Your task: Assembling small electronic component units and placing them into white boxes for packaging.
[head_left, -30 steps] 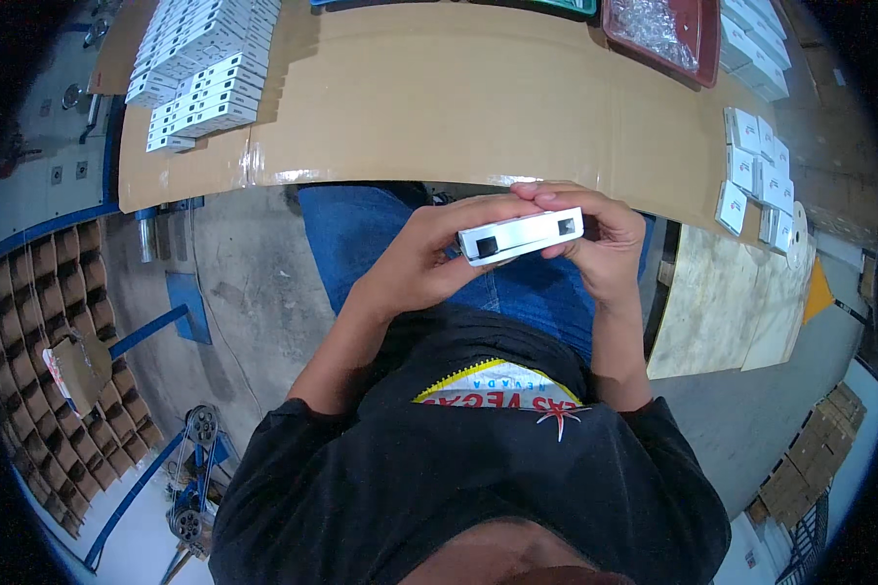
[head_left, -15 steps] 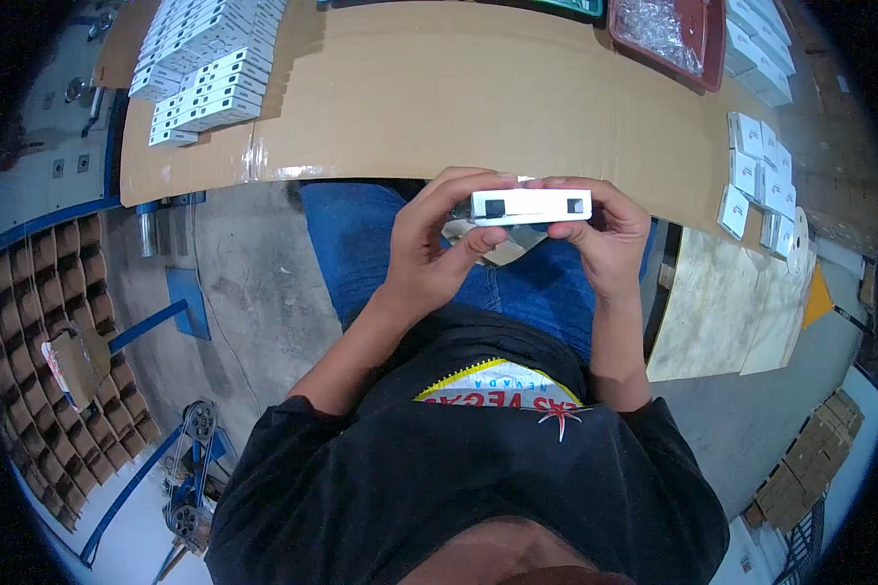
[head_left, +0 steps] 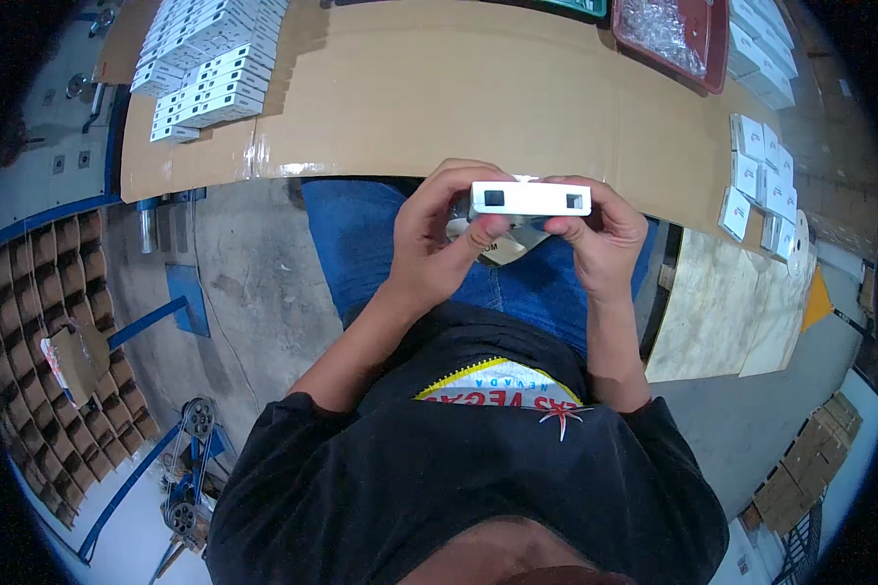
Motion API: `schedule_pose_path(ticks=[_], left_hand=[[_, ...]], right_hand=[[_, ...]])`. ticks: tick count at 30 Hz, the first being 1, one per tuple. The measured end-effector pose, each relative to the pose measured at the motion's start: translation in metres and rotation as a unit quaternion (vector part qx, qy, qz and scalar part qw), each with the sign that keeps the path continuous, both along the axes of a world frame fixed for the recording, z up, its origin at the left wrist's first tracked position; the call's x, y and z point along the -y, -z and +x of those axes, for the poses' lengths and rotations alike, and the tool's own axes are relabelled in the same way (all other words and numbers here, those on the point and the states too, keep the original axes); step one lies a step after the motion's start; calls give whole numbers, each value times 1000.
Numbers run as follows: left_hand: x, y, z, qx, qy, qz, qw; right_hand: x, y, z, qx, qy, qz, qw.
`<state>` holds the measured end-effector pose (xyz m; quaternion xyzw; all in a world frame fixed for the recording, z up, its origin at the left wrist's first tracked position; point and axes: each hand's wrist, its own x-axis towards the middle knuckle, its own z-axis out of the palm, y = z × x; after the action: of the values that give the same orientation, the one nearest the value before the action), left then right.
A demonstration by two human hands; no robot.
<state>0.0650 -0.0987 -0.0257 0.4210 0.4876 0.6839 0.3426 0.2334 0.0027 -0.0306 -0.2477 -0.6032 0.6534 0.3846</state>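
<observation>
Between my two hands, over my lap and just off the table's front edge, is a small white box [head_left: 532, 199]. Its narrow side faces up, with a dark square window near the left end and a paler square opening near the right end. My left hand [head_left: 439, 229] is closed on the left end, fingers behind and thumb in front. On the right end my right hand [head_left: 605, 234] grips in the same way, its thumb at the lower edge. The box's underside is hidden.
A cardboard-covered table [head_left: 439, 97] spans the front. Stacked white boxes [head_left: 215, 68] stand at its far left, and smaller white boxes [head_left: 761, 180] lie at the right. A red-brown tray [head_left: 717, 73] of clear plastic pieces sits far right. Left below is a cardboard divider grid [head_left: 49, 341].
The box has tilted slightly in my hands, so both square openings show more fully. My left fingers have shifted up a little; both hands still hold it.
</observation>
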Motion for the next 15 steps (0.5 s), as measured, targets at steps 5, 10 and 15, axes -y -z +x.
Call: schedule_pose_path(ticks=[5, 10, 15], left_hand=[[-2, 2, -6, 99, 45, -93, 990], [0, 14, -6, 95, 56, -69, 992], [-4, 10, -3, 116, 52, -98, 987]], right_hand=[[0, -2, -4, 12, -23, -42, 999], [1, -5, -5, 43, -30, -15, 999], [-1, 2, -8, 50, 10, -66, 997]])
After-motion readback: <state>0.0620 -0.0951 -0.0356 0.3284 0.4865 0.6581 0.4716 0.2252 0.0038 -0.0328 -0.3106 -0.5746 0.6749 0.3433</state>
